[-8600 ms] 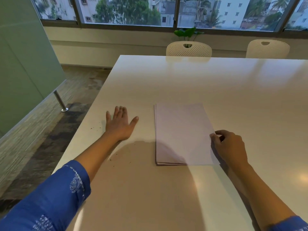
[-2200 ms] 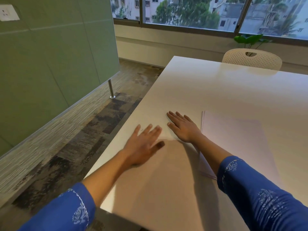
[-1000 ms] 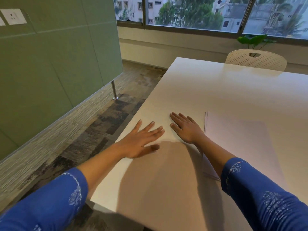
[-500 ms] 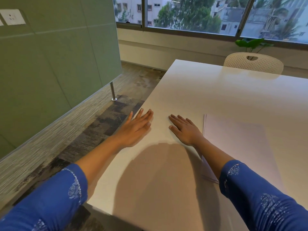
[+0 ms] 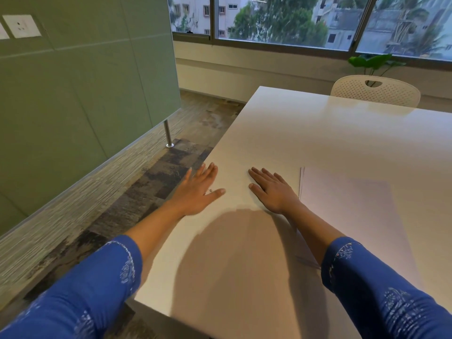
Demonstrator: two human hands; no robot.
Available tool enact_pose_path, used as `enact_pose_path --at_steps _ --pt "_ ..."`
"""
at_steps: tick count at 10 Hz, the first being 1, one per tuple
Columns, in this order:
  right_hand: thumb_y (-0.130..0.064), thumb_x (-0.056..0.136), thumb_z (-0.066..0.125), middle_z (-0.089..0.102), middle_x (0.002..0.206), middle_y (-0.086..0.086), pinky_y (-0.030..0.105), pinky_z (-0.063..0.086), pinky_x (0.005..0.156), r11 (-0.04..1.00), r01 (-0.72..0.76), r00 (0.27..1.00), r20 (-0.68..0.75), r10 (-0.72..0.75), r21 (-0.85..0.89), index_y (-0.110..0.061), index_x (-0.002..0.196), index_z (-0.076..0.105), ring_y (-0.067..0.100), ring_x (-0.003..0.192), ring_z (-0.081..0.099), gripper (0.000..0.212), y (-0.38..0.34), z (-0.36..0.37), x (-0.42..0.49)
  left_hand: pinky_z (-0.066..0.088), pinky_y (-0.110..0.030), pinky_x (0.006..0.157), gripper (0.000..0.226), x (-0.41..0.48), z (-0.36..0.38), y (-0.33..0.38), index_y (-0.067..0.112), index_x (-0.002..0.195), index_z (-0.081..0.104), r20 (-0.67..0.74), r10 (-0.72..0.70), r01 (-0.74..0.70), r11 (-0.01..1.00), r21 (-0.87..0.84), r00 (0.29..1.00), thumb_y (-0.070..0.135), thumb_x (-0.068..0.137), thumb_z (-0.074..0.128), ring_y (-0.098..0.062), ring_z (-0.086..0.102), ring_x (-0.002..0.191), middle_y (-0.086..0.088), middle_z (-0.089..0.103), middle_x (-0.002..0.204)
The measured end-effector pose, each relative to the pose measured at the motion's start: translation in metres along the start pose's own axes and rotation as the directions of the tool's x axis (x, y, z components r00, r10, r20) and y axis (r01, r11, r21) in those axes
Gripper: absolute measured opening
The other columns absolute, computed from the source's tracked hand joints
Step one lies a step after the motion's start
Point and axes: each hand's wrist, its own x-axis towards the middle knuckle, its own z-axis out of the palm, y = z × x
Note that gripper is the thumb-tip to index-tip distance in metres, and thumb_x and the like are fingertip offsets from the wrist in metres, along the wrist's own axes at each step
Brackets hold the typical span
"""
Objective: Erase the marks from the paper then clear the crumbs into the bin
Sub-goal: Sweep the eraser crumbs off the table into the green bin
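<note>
A stack of white paper (image 5: 347,206) lies on the white table (image 5: 318,133), right of both hands. My left hand (image 5: 197,192) rests flat and open at the table's left edge, fingers partly over the edge. A small cluster of dark crumbs (image 5: 210,191) sits by its thumb. My right hand (image 5: 270,189) lies flat and open on the table just left of the paper, its forearm crossing the paper's near left corner. No bin and no eraser are in view.
The table's left edge drops to a patterned carpet floor (image 5: 151,182). A green partition (image 5: 80,94) on a metal leg (image 5: 168,134) stands to the left. A white chair (image 5: 375,90) and a plant (image 5: 374,62) are at the far side by the window.
My left hand slid from the table surface out to the left edge. My right hand came across from the paper's right side to its left and has held still for the last second.
</note>
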Motion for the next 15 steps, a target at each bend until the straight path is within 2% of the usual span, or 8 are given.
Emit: enact_pose_path --at_steps 2,3,5,8,10,12,14,15 --pt "-0.05 0.104 0.02 0.014 0.163 -0.011 0.037 0.006 0.123 1.0 0.005 1.0 -0.007 -0.005 0.017 -0.032 0.156 0.017 0.011 0.151 0.007 0.055 0.003 0.001 0.001 -0.019 -0.037 0.118 0.064 0.01 -0.001 0.003 0.02 0.159 -0.003 -0.146 -0.03 0.027 0.999 -0.018 0.989 0.049 0.107 0.018 -0.011 -0.019 0.15 0.005 -0.007 0.167" --pt "-0.051 0.104 0.02 0.014 0.163 -0.012 0.037 0.006 0.123 1.0 0.002 1.0 -0.005 -0.002 0.011 -0.032 0.156 0.016 0.011 0.151 0.007 0.055 0.004 0.002 0.002 -0.02 -0.033 0.117 0.062 -0.007 -0.004 0.021 0.018 0.159 0.0 -0.161 0.041 -0.048 0.998 -0.036 0.986 0.047 0.107 0.018 -0.009 -0.018 0.149 0.004 -0.006 0.167" --pt "-0.052 0.104 0.019 0.014 0.163 -0.011 0.037 0.005 0.122 1.0 0.012 1.0 -0.007 -0.012 -0.004 -0.032 0.156 0.016 0.012 0.151 0.007 0.056 0.004 0.001 0.002 -0.014 -0.035 0.121 0.079 -0.046 0.001 0.067 0.023 0.159 -0.007 0.136 0.26 -0.269 0.962 0.051 0.956 0.066 0.093 0.001 -0.003 -0.022 0.145 0.011 -0.017 0.159" --pt "-0.051 0.104 0.017 0.012 0.163 -0.012 0.036 0.004 0.122 1.0 0.001 1.0 0.013 -0.001 -0.01 -0.032 0.156 0.014 0.012 0.151 0.006 0.056 0.003 0.001 0.002 -0.017 -0.051 0.119 0.109 -0.034 -0.007 0.026 0.023 0.159 -0.007 0.066 0.02 -0.037 0.96 0.277 0.998 0.079 0.068 -0.027 -0.011 -0.016 0.151 0.008 -0.007 0.167" --pt "-0.052 0.104 0.017 0.012 0.163 -0.012 0.037 0.005 0.123 1.0 0.0 1.0 0.017 0.001 -0.011 -0.032 0.156 0.014 0.011 0.151 0.006 0.056 0.004 0.001 0.002 -0.02 -0.053 0.118 0.12 -0.042 -0.01 0.008 0.016 0.159 -0.008 0.03 -0.084 0.073 0.961 0.267 0.996 0.08 0.061 -0.036 -0.01 -0.019 0.15 0.003 -0.009 0.167" --pt "-0.052 0.104 0.018 0.012 0.163 -0.014 0.035 0.004 0.122 1.0 -0.013 1.0 0.021 0.013 -0.01 -0.033 0.156 0.014 0.01 0.151 0.006 0.056 0.003 0.001 0.003 -0.019 -0.05 0.118 0.119 -0.05 -0.009 0.032 0.019 0.159 -0.007 -0.025 0.01 -0.005 0.98 0.198 1.0 0.077 0.061 -0.04 -0.012 -0.017 0.151 0.004 -0.009 0.167" --pt "-0.053 0.103 0.015 0.012 0.163 -0.012 0.037 0.004 0.123 1.0 -0.004 1.0 0.024 0.004 -0.022 -0.033 0.156 0.013 0.011 0.151 0.005 0.057 0.003 -0.001 0.001 -0.012 -0.056 0.119 0.109 -0.036 0.003 0.053 0.025 0.159 -0.007 -0.003 0.2 -0.197 0.967 0.164 0.98 0.078 0.069 -0.035 -0.013 -0.016 0.152 0.007 -0.009 0.166" --pt "-0.052 0.103 0.015 0.012 0.163 -0.013 0.036 0.005 0.123 1.0 -0.009 1.0 0.027 0.009 -0.021 -0.033 0.156 0.013 0.011 0.151 0.005 0.056 0.002 -0.001 0.001 -0.015 -0.057 0.118 0.096 -0.037 0.002 0.05 0.025 0.159 -0.006 0.023 0.16 -0.16 0.958 0.237 0.987 0.074 0.079 -0.024 -0.013 -0.016 0.152 0.007 -0.006 0.167"
